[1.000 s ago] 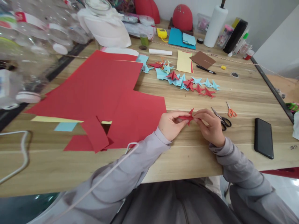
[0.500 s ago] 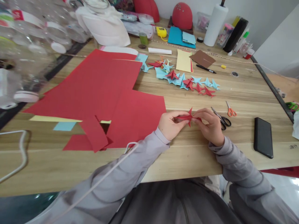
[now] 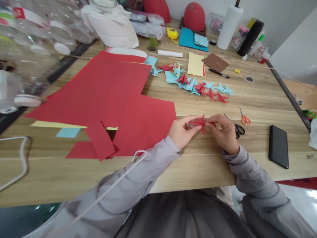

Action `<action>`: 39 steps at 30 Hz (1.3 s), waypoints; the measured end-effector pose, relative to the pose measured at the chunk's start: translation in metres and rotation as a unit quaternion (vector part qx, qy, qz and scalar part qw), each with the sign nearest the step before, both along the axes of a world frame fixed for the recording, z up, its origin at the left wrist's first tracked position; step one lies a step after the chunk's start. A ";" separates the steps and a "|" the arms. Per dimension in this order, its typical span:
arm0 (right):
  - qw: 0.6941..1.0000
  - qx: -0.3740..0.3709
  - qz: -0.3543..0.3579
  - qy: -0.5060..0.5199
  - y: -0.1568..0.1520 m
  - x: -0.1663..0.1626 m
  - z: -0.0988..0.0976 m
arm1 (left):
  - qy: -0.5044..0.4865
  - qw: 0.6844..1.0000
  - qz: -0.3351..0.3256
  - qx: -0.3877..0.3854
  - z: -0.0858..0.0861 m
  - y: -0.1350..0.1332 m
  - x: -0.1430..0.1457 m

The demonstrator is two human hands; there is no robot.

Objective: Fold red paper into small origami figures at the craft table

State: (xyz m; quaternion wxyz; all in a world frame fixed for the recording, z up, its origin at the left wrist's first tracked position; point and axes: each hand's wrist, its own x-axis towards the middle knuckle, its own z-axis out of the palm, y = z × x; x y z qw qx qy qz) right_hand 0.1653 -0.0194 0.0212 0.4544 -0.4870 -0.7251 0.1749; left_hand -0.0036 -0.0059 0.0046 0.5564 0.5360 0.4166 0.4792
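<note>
A small red origami crane (image 3: 202, 123) is held between my two hands above the table's front part. My left hand (image 3: 182, 131) is closed on its left side, thumb and fingers pinching the folded paper. The right end of the crane is pinched by the thumb and fingertips of my right hand (image 3: 224, 132). Its pointed tips stick up and down between the hands. Black scissors (image 3: 239, 131) lie partly hidden behind my right hand. Left of my left hand lie large red paper sheets (image 3: 148, 132).
Folded red and light blue cranes (image 3: 193, 86) lie in rows farther back. Small orange scissors (image 3: 245, 118) and a black phone (image 3: 278, 146) are on the right. Red paper strips (image 3: 100, 142) lie at the left, and plastic bottles (image 3: 37, 29) crowd the far left.
The crane has turned slightly in my fingers, showing more of its middle. My right hand has shifted a little to the right; my left hand keeps its pinch.
</note>
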 end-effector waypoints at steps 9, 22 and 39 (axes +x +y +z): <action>0.999 0.035 0.010 -0.008 -0.002 -0.002 0.003 | 0.018 0.997 0.012 0.076 0.004 0.001 -0.002; 0.999 0.029 0.017 -0.010 -0.004 0.000 0.007 | 0.051 0.996 0.051 0.045 0.008 0.003 -0.004; 0.997 -0.028 0.078 0.006 0.000 0.003 0.008 | 0.052 0.998 0.023 0.038 0.007 0.004 -0.004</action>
